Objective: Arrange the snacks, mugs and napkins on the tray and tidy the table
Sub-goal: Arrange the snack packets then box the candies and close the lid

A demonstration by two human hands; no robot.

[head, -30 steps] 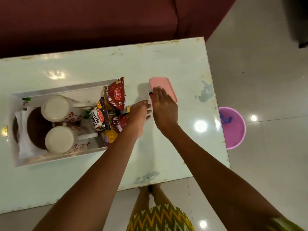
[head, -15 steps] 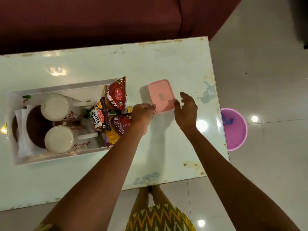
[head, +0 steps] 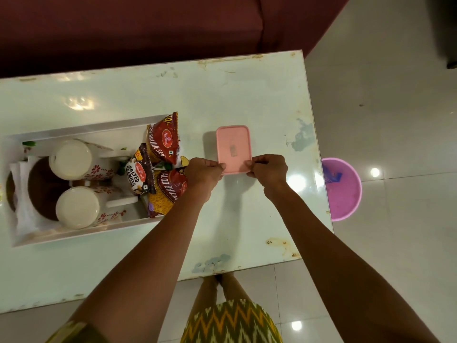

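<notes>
A pink lidded box (head: 233, 147) lies on the white table (head: 247, 100), right of the tray. My left hand (head: 202, 170) pinches its near left corner and my right hand (head: 268, 169) pinches its near right corner. The white tray (head: 81, 232) holds two upturned floral mugs (head: 79, 159) (head: 79, 206), white napkins (head: 24, 206) at its left end, and three snack packets at its right end: a red bhujia sev packet (head: 163, 139), a salted peanuts packet (head: 138, 174) and an aloo bhujia packet (head: 168, 191).
A maroon sofa (head: 148, 26) runs along the table's far side. On the tiled floor off the table's right end stands a pink bucket (head: 343, 191). My legs and patterned clothing (head: 230, 323) show below the table's near edge.
My right hand lifted off the pink box, swung to its right, then came back. Both hands now pinch the box's near corners, and the box sits straighter.
</notes>
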